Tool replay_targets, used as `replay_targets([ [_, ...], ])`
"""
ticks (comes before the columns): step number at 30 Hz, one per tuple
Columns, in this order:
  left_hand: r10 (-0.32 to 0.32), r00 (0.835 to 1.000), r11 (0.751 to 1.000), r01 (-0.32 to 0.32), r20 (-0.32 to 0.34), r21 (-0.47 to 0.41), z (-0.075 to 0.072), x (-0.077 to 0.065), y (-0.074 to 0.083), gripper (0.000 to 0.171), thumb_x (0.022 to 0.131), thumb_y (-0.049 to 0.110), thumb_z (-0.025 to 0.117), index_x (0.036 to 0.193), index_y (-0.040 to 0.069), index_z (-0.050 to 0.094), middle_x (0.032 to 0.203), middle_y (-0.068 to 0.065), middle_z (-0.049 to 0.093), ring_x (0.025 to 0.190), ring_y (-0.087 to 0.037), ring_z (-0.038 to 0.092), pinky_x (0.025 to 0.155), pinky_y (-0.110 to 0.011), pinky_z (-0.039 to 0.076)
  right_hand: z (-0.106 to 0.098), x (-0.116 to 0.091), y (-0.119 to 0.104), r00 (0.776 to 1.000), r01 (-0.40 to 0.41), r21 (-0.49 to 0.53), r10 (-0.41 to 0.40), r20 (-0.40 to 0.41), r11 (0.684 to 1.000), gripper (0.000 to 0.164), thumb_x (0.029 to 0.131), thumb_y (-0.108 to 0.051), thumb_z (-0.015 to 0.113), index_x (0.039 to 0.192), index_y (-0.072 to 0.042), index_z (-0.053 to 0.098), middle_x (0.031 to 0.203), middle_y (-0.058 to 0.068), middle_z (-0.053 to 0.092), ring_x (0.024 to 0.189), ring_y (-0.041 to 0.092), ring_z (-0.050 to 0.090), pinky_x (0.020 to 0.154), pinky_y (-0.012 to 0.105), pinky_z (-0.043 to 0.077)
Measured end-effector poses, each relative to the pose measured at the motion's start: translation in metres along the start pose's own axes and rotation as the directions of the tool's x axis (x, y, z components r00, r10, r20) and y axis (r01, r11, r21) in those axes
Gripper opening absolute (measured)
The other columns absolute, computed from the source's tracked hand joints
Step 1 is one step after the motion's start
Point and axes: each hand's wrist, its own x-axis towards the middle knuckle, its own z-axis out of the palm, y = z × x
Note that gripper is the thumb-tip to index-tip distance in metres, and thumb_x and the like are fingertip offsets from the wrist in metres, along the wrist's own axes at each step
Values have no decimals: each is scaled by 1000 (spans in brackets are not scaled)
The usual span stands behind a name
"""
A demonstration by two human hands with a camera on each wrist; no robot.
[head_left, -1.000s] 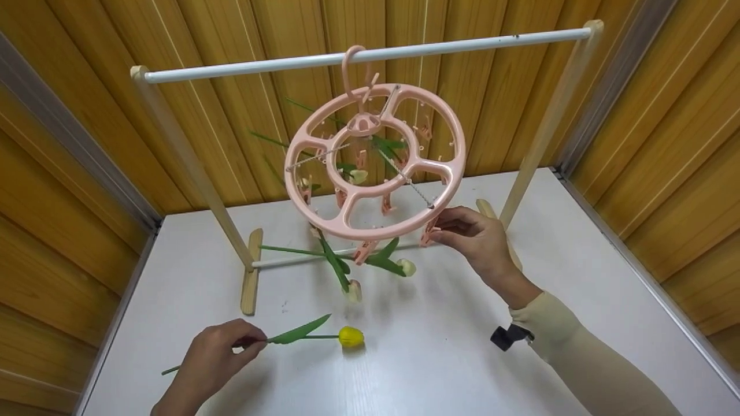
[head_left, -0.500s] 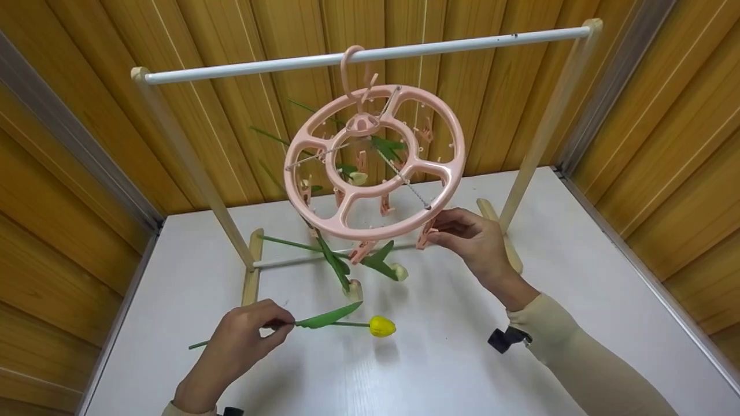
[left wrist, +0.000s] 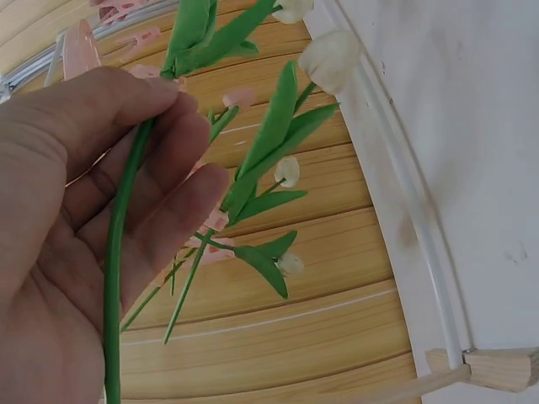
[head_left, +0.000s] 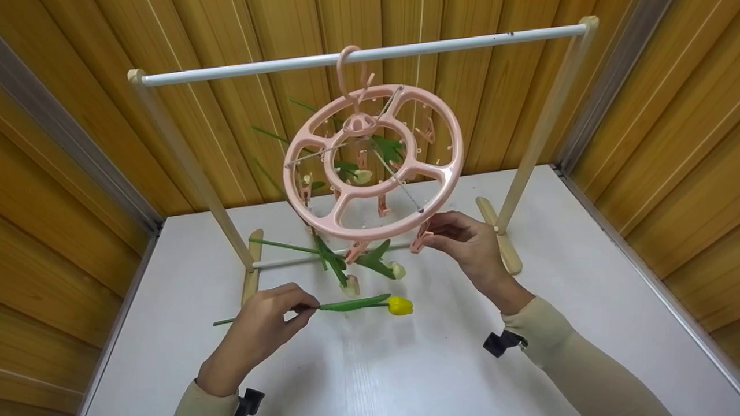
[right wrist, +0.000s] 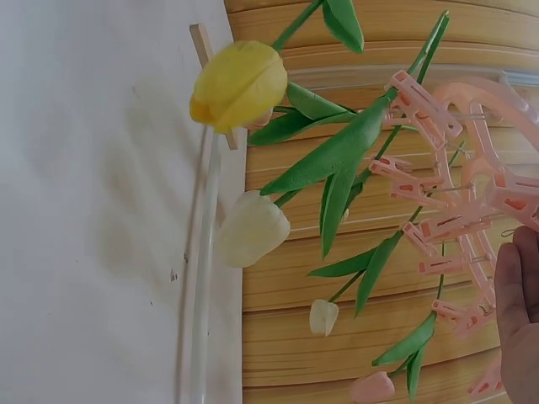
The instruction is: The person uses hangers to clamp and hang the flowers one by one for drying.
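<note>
My left hand (head_left: 263, 326) pinches the green stem (left wrist: 115, 252) of a yellow tulip (head_left: 400, 305), held almost level over the table in front of the hanger. The bloom points right. My right hand (head_left: 471, 248) pinches a pink clothespin (head_left: 420, 240) on the near right edge of a round pink clip hanger (head_left: 378, 233). In the right wrist view the yellow bloom (right wrist: 240, 84) appears close by, while only part of my right hand (right wrist: 520, 307) shows. White tulips (head_left: 350, 285) hang from other clothespins on the hanger, blooms downward.
A white rod (head_left: 243, 70) on wooden posts (head_left: 529, 138) carries the hanger by its hook. Wooden feet (head_left: 500, 237) stand on the white table (head_left: 416, 370). Wood-patterned panels (head_left: 231, 138) close off the back and sides. A pink tulip (right wrist: 373, 388) hangs among the white ones.
My left hand has carried the yellow tulip right and farther from me, toward the hanger. My right hand stays on its clothespin, shifting slightly left as the hanger turns a little.
</note>
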Motion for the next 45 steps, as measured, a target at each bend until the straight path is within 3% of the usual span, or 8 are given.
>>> replay_targets([
  [5,65,997,997,-64,-36,41,7,13,6,28,78,-15,87,91,8,78,90,4,75,80,-7,73,70,-21,62,2,-1,1,1000,17,-3,-17,0,1000,29,93,7,78,121,3,73,112,20,73,99,31,72,93,42,61],
  [15,69,996,995,-64,-60,77,16,35,20,25,79,-10,89,94,8,79,95,2,76,82,-7,73,70,-22,62,7,-4,1,1000,17,0,-17,6,1000,28,92,4,80,119,2,73,109,20,74,99,34,73,91,41,62],
  [27,116,988,984,-100,-102,148,24,45,31,21,80,-8,90,91,6,79,90,-1,76,78,-10,73,66,-23,61,14,-8,2,999,5,54,-6,33,999,28,93,4,79,120,3,72,108,22,73,100,35,73,93,45,61],
  [37,112,988,981,-92,-107,173,27,54,38,21,81,-7,90,92,7,79,91,-2,77,80,-14,74,69,-28,63,21,-12,1,998,-1,98,-5,61,995,28,95,1,78,122,5,70,110,23,73,100,35,73,94,44,61],
  [45,84,992,987,-70,-94,143,29,63,43,18,83,-4,89,95,7,80,94,-3,78,84,-15,74,76,-29,64,27,-12,1,996,21,128,-32,84,992,29,94,4,78,121,7,70,108,23,73,98,34,75,92,47,62],
])
